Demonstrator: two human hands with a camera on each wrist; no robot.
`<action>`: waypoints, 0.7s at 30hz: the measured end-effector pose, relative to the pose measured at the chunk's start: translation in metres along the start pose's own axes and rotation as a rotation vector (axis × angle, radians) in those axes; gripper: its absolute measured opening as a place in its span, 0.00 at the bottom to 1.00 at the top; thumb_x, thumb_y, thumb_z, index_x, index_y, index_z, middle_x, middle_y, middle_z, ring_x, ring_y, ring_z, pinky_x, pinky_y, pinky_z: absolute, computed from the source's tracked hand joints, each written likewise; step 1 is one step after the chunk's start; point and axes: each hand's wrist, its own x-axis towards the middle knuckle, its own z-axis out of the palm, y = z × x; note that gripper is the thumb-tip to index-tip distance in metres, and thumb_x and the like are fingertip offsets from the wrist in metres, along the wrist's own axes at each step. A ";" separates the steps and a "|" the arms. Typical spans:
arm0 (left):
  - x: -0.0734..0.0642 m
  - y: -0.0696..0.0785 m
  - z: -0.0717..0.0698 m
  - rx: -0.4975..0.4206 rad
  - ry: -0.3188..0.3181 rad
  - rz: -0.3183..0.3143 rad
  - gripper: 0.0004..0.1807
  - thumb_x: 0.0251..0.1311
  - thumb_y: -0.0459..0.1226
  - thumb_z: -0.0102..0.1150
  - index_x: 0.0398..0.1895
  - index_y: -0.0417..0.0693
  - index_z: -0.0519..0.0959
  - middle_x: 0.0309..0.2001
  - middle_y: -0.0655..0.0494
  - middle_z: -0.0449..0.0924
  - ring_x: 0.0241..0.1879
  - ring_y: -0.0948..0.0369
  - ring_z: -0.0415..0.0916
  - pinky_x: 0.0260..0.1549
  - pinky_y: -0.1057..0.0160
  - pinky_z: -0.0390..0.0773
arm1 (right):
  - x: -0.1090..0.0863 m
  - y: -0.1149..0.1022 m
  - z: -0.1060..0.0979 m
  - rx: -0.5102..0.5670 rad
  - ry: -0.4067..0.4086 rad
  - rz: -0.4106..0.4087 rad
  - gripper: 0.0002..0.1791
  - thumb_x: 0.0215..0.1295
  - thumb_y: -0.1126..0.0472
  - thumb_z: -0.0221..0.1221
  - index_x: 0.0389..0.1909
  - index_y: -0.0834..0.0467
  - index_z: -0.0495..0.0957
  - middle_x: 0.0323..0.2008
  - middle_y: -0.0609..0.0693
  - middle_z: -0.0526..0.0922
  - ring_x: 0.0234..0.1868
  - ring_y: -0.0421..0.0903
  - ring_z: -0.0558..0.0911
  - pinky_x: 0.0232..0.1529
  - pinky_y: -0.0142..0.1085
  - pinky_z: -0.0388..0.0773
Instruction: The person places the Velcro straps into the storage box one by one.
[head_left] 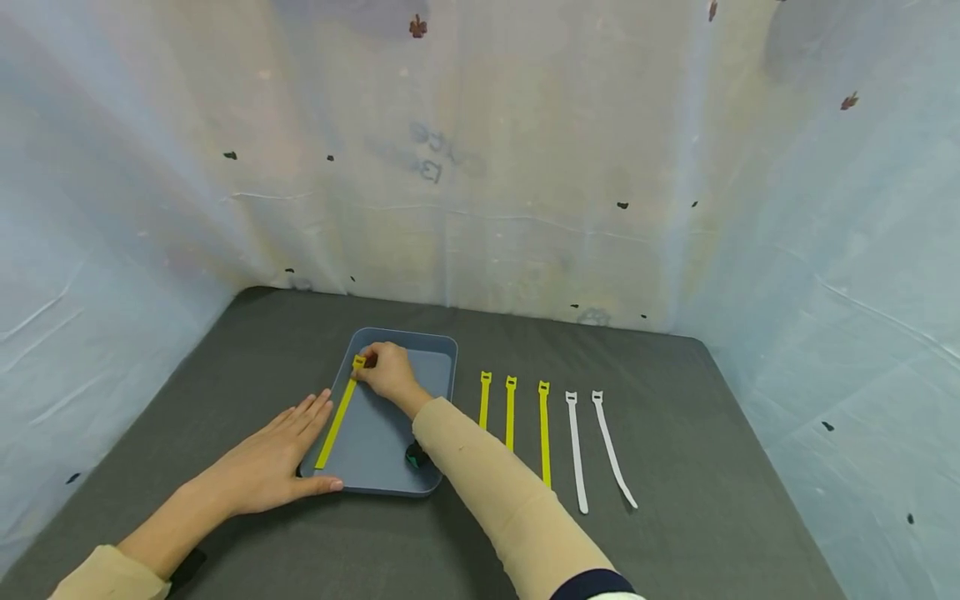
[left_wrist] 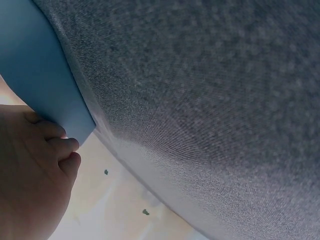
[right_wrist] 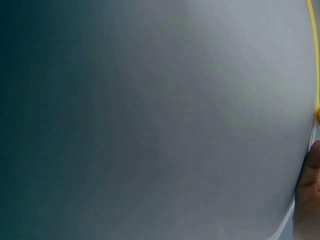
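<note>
Head view, near side: left hand [head_left: 273, 467] lies spread, fingers straight, at the left rim of the grey-blue tray [head_left: 375, 450], probably steadying it. To the tray's right I see two white cable straps [head_left: 576, 454] and three loose yellow straps [head_left: 544, 429], spaced, maybe for easy picking. Farther in, right hand [head_left: 392, 372] pinches the yellow slotted strap [head_left: 338, 421] inside the tray by its head, likely aligning it with the left wall.

I am in a sheeted-off booth [head_left: 840, 208], whether in a lab or elsewhere I cannot tell. Pale, creased, dark-flecked sheeting [head_left: 525, 125] hangs beyond my right hand [head_left: 392, 372] and to the left of my left hand [head_left: 262, 467], enclosing the grey table [head_left: 712, 500] below both.
</note>
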 end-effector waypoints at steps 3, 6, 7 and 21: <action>0.001 0.000 0.001 0.001 0.001 0.002 0.65 0.60 0.75 0.54 0.81 0.33 0.53 0.83 0.38 0.45 0.80 0.39 0.47 0.74 0.33 0.55 | 0.001 0.002 0.001 -0.036 0.002 0.002 0.16 0.62 0.54 0.75 0.48 0.56 0.87 0.41 0.44 0.86 0.40 0.36 0.81 0.41 0.25 0.79; 0.001 0.000 0.001 0.005 0.004 0.004 0.65 0.60 0.75 0.54 0.81 0.33 0.54 0.83 0.38 0.46 0.80 0.39 0.48 0.74 0.34 0.55 | 0.003 0.003 0.003 -0.054 0.006 0.003 0.17 0.61 0.53 0.76 0.48 0.56 0.87 0.41 0.43 0.83 0.39 0.36 0.79 0.41 0.25 0.78; 0.001 0.000 0.001 0.007 0.005 0.005 0.65 0.59 0.75 0.54 0.81 0.33 0.54 0.83 0.38 0.46 0.80 0.39 0.48 0.74 0.34 0.56 | 0.003 0.003 0.003 -0.055 0.009 0.006 0.17 0.61 0.53 0.76 0.48 0.55 0.87 0.40 0.43 0.83 0.39 0.35 0.79 0.41 0.25 0.77; 0.003 -0.003 0.002 -0.001 -0.003 0.003 0.65 0.59 0.76 0.52 0.81 0.33 0.54 0.83 0.39 0.46 0.80 0.38 0.48 0.74 0.33 0.56 | 0.006 0.002 0.005 -0.105 0.014 0.025 0.22 0.61 0.51 0.76 0.55 0.53 0.85 0.41 0.42 0.80 0.40 0.36 0.77 0.42 0.25 0.77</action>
